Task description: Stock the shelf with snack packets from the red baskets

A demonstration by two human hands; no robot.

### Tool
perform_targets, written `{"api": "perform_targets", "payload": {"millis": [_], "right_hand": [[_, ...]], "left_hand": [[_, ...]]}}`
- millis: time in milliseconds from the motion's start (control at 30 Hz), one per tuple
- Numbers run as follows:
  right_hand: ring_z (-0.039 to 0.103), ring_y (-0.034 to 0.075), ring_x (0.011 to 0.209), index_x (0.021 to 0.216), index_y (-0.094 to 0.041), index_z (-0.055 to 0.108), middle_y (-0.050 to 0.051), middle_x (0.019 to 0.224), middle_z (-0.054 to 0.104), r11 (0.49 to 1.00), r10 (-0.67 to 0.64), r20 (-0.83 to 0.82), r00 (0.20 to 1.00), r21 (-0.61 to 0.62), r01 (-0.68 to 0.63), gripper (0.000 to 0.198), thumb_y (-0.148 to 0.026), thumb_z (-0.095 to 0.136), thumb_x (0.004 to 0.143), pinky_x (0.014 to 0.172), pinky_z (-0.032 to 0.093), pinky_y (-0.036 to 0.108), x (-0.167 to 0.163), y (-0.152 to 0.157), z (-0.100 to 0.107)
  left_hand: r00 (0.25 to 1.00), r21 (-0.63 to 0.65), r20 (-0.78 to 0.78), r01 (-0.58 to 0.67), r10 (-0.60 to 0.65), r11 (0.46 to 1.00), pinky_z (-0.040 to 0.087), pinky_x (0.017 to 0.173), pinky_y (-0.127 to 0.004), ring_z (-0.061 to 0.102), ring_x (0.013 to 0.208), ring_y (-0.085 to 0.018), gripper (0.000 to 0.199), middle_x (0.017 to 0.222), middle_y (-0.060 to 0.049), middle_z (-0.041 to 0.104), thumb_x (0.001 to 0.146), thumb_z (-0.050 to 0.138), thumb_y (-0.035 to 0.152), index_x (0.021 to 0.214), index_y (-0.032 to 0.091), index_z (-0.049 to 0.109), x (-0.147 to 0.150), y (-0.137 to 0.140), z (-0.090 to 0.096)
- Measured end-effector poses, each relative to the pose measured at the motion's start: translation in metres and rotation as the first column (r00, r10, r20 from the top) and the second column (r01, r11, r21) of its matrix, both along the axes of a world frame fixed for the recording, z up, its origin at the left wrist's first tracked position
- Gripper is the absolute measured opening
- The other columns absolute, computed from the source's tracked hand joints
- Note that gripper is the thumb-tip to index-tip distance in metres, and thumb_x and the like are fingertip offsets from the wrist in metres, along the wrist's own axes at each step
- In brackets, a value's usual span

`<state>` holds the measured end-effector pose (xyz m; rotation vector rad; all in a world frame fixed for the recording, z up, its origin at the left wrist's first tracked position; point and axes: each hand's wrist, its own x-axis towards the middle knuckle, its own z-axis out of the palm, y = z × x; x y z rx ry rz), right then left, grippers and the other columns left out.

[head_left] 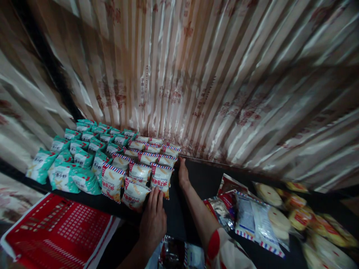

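White snack bags [162, 175] with red and blue striped edges stand upright in close rows on a black shelf [193, 175]. My left hand [154, 220] is at the front of these rows, its fingers stretched out at the right side of a front snack bag [135, 194]. Along the right side of the rows, my right hand [183, 173] reaches toward the back with its fingers extended, near the rear bags. Neither hand grips a bag. Teal snack bags [84, 158] fill the rows directly to the left of the white ones.
A red plastic basket [75, 220] with a white rim sits front left. To the right lie a striped clear bag [252, 220], packs of round flat bread [267, 194] and yellow packets [300, 218]. More packets [182, 256] are below my hands. Pleated printed sheeting [179, 74] hangs behind.
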<state>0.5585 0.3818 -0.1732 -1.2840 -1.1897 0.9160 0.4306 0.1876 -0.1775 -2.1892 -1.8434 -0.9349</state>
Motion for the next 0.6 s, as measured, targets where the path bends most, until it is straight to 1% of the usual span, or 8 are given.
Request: {"api": "perform_targets", "payload": {"millis": [100,167,267,333,400,467,533,600], "right_hand": [[0.060,0.025,0.111,0.110,-0.016,0.067,0.010,0.111,0.069,0.994,0.049,-0.006,0.999,-0.098,-0.049,0.074,-0.072,0.027,0.082,0.097,0.042,0.037,-0.003,0.004,0.004],[0.060,0.026,0.111,0.109,-0.016,0.067,0.010,0.110,0.070,0.994,0.061,-0.006,0.998,-0.092,-0.062,0.073,-0.072,0.030,0.081,0.097,0.041,0.037,-0.005,0.002,0.008],[0.058,0.024,0.114,0.115,-0.017,0.064,0.009,0.117,0.066,0.997,0.056,-0.055,0.997,-0.045,-0.059,0.071,-0.070,0.029,0.082,0.100,0.040,0.036,-0.005,-0.006,0.014],[0.053,0.023,0.119,0.116,-0.017,0.063,0.009,0.123,0.063,0.998,-0.027,-0.055,0.998,-0.053,0.024,0.069,-0.069,0.030,0.082,0.104,0.035,0.038,-0.004,-0.019,0.016],[0.048,0.023,0.124,0.117,-0.017,0.062,0.009,0.128,0.059,0.988,-0.139,-0.034,0.990,-0.073,0.137,0.066,-0.066,0.033,0.083,0.108,0.029,0.040,-0.002,-0.039,0.017],[0.047,0.022,0.125,0.118,-0.017,0.060,0.010,0.131,0.056,0.981,-0.185,-0.063,0.981,-0.063,0.181,0.063,-0.063,0.035,0.084,0.106,0.032,0.039,0.000,-0.067,0.017],[0.052,0.022,0.118,0.118,-0.016,0.059,0.011,0.129,0.057,0.985,-0.170,-0.128,0.977,-0.039,0.167,0.059,-0.060,0.040,0.084,0.098,0.041,0.037,0.000,-0.104,0.019],[0.060,0.021,0.105,0.114,-0.016,0.060,0.011,0.120,0.062,0.991,-0.135,-0.169,0.976,-0.031,0.132,0.052,-0.056,0.046,0.084,0.089,0.047,0.036,0.000,-0.146,0.022]], "left_hand": [[1.000,0.005,0.016,-0.004,0.004,1.000,0.039,0.106,-0.043,0.025,0.139,-0.026,0.059,0.147,-0.014,0.035,0.082,0.040,0.008,0.140,0.013,0.033,0.000,0.001,-0.001],[1.000,0.005,0.022,-0.002,0.002,1.000,0.039,0.106,-0.043,0.024,0.140,-0.026,0.058,0.147,-0.014,0.035,0.082,0.040,0.008,0.140,0.013,0.033,0.000,0.001,-0.001],[0.999,-0.010,0.031,0.017,-0.016,1.000,0.038,0.107,-0.045,0.023,0.140,-0.027,0.057,0.147,-0.015,0.035,0.083,0.040,0.008,0.139,0.012,0.034,-0.001,0.001,0.001],[0.999,-0.020,0.040,0.036,-0.035,0.999,0.037,0.108,-0.046,0.022,0.140,-0.027,0.056,0.146,-0.017,0.035,0.083,0.041,0.008,0.138,0.010,0.034,-0.002,0.000,0.003],[0.998,-0.027,0.058,0.040,-0.038,0.999,0.036,0.109,-0.047,0.023,0.140,-0.027,0.055,0.147,-0.018,0.034,0.084,0.042,0.008,0.138,0.009,0.034,-0.003,-0.001,0.005],[0.996,-0.027,0.082,0.048,-0.046,0.998,0.036,0.109,-0.048,0.022,0.140,-0.028,0.053,0.146,-0.019,0.034,0.084,0.043,0.009,0.137,0.008,0.035,-0.004,-0.002,0.005],[0.993,-0.011,0.097,0.062,-0.061,0.998,0.034,0.110,-0.048,0.021,0.140,-0.028,0.051,0.146,-0.020,0.035,0.084,0.042,0.009,0.135,0.007,0.038,-0.005,-0.003,0.004],[0.990,0.024,0.106,0.088,-0.090,0.996,0.033,0.110,-0.048,0.021,0.140,-0.028,0.048,0.145,-0.021,0.036,0.085,0.041,0.009,0.132,0.006,0.041,-0.007,-0.002,0.003]]}}
